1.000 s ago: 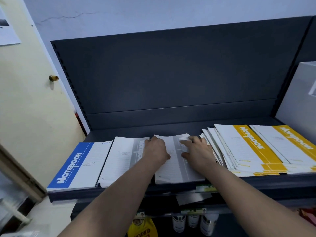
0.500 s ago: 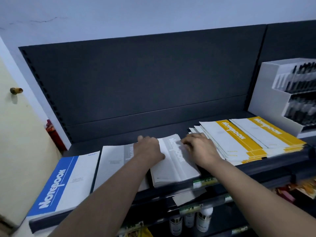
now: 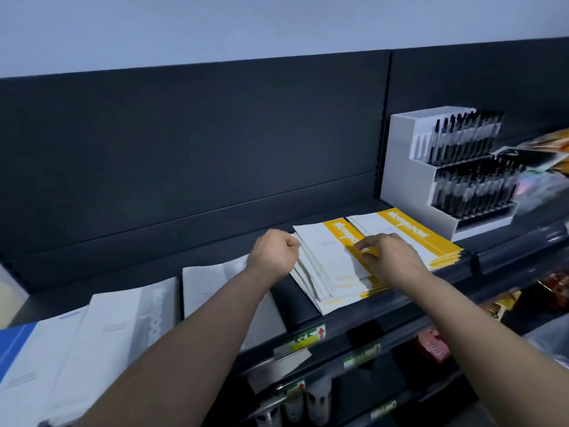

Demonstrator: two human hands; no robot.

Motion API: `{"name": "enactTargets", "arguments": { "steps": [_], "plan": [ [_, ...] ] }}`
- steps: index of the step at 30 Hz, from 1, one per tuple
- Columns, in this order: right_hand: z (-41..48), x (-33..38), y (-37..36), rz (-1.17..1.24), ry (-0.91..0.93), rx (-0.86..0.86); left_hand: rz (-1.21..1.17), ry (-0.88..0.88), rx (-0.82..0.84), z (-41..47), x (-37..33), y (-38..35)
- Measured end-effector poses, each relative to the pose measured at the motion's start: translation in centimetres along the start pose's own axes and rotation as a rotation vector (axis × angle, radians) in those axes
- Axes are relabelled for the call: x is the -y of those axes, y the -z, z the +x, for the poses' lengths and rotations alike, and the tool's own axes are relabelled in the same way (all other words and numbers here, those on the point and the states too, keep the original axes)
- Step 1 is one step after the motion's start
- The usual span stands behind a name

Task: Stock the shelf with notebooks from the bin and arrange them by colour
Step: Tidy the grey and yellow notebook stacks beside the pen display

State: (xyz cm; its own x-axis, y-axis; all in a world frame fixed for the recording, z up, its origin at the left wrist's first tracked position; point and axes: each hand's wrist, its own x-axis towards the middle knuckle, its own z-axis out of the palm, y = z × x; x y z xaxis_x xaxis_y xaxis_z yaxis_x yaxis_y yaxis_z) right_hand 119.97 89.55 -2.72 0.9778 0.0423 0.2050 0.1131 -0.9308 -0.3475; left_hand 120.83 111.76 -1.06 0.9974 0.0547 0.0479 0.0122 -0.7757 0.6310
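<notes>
Dark shelving point(image 3: 292, 300) held a fanned yellow notebook stack point(image 3: 332, 272). Fisted and empty, the left hand point(image 3: 272, 254) sat against its nine o'clock edge; the right hand point(image 3: 391, 257) pressed bent fingers on top, pinch unclear. Squaring seemed underway; next, even inward nudges.

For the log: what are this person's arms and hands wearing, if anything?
Nothing shows. The left hand and right hand are bare, with no gloves, rings or watch. The left forearm and right forearm are uncovered down to the frame's lower edge, and no sleeve comes into view.
</notes>
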Motion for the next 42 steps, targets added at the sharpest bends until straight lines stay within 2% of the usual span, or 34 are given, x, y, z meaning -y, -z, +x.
{"name": "enactTargets", "arguments": {
  "steps": [4, 8, 14, 19, 24, 27, 30, 32, 34, 37, 40, 42],
  "plan": [
    [1.7, -2.2, -0.2, -0.015, 0.147, 0.083, 0.097, 0.215, -0.001, 1.9, -1.9, -2.5],
    [2.5, -3.6, -0.3, -0.073, 0.237, 0.203, 0.021, 0.364, -0.036, 2.5, -2.8, -3.4],
    [2.4, -3.9, -0.6, -0.126, 0.295, 0.187, -0.21, 0.505, -0.006, 1.4, -4.9, -2.9],
    [2.5, -3.7, -0.4, -0.125, 0.297, 0.215, -0.326, 0.532, 0.0, 1.5, -6.5, -2.5],
    [2.2, -3.5, -0.1, -0.107, 0.288, 0.217, -0.381, 0.427, 0.063, 1.6, -7.1, -3.5],
    [2.2, -3.5, 0.0, -0.088, 0.285, 0.229, -0.348, 0.386, 0.022, 1.2, -6.9, -4.2],
    [2.8, -3.5, 0.7, 0.076, 0.206, 0.3, -0.334, 0.361, -0.08, 0.9, -6.7, -3.4],
    [3.4, -3.1, 1.6, 0.272, 0.123, 0.272, -0.355, 0.338, -0.158, 0.8, -6.6, -2.0],
    [4.1, -2.5, 2.4, 0.526, -0.006, 0.244, -0.454, 0.309, -0.192, 0.6, -6.7, -0.7],
    [4.9, -1.7, 3.1, 0.969, -0.2, 0.305, -0.617, 0.258, -0.149, -0.1, -6.9, 0.0],
    [4.9, -2.1, 3.0, 1.028, -0.218, 0.307, -0.73, 0.28, -0.108, -0.2, -7.0, -1.0],
    [4.7, -2.8, 2.9, 1.09, -0.205, 0.395, -0.813, 0.327, -0.118, 0.0, -7.1, -1.8]
  ]
}}
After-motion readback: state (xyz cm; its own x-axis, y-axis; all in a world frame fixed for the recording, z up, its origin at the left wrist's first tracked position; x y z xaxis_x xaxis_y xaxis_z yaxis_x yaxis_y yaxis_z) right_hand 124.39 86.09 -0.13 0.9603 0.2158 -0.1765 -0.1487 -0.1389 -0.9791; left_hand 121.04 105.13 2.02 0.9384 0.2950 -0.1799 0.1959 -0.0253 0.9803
